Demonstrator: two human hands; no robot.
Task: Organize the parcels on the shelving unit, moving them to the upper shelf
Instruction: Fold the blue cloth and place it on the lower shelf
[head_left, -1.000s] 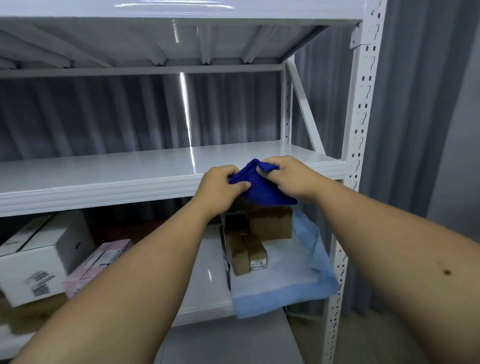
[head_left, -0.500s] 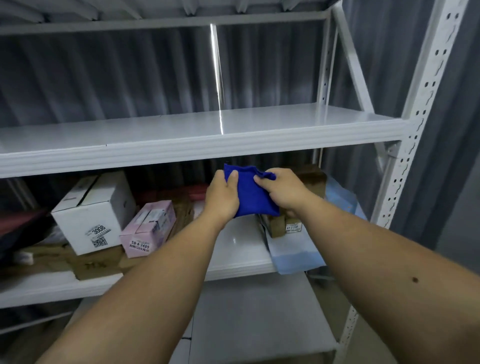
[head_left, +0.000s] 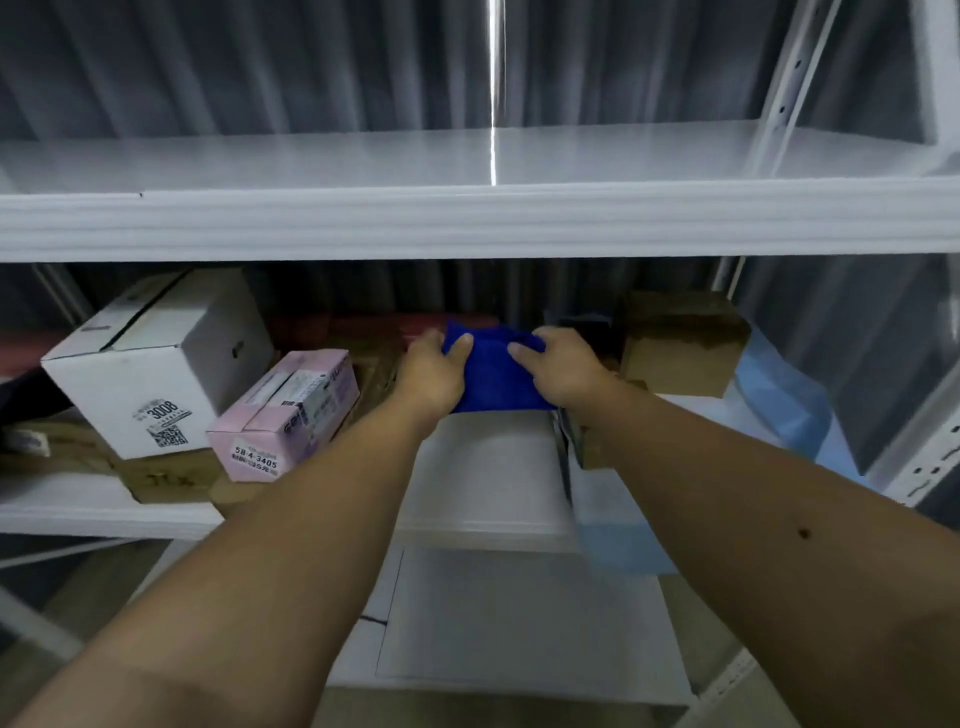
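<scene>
Both hands, left hand (head_left: 434, 371) and right hand (head_left: 563, 371), pinch the soft blue parcel (head_left: 493, 376) at its top corners below the upper shelf (head_left: 467, 223); limp body could snag that lip going up.

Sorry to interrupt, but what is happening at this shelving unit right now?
A person grips a blue soft parcel with the left hand and right hand, at the level of the lower shelf. A white box, a pink box and a brown box sit there. The upper shelf holds nothing in view.
</scene>
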